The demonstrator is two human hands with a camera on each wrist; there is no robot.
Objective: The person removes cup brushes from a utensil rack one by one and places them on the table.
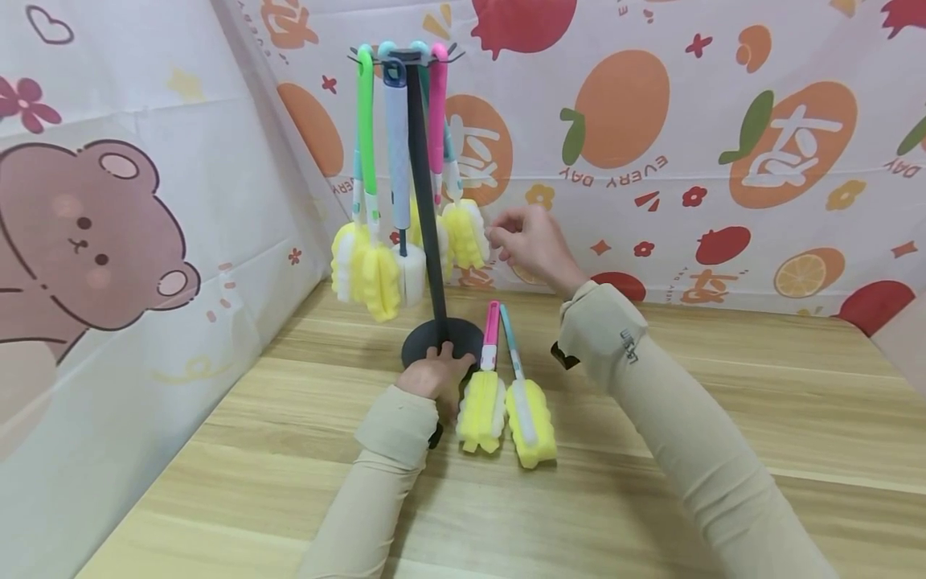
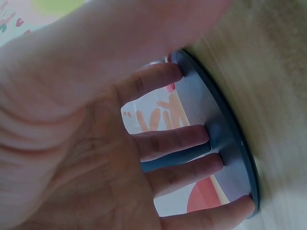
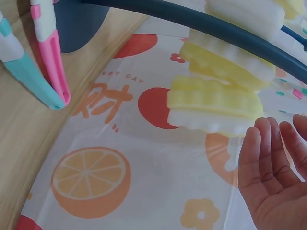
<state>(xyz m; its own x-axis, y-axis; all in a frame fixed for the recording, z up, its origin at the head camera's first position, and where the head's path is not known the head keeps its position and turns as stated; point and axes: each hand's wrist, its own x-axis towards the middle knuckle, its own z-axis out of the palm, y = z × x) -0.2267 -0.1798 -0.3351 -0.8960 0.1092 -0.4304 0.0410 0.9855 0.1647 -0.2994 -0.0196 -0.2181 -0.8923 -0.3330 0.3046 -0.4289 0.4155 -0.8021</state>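
A dark stand (image 1: 425, 209) with a round base (image 1: 463, 336) holds several sponge brushes on its top hooks. The fingertips of my left hand (image 1: 436, 375) press on that base, spread and nearly straight in the left wrist view. Beside a hanging yellow-and-white sponge head (image 3: 213, 98) is my right hand (image 1: 537, 243), its fingers loosely bent with nothing seen between them. Nearby hang a green-handled brush (image 1: 366, 137), a pale-blue-handled brush (image 1: 397, 153) with a white head, and a pink-handled brush (image 1: 437, 121). Some hanging brushes are partly hidden behind others.
On the wooden table (image 1: 723, 386), a pink-handled sponge brush (image 1: 482, 410) and a teal-handled one (image 1: 530, 418) lie side by side, right of my left hand. Fruit-printed cloth (image 1: 687, 201) stands behind, and a bear-printed cloth (image 1: 94, 233) on the left.
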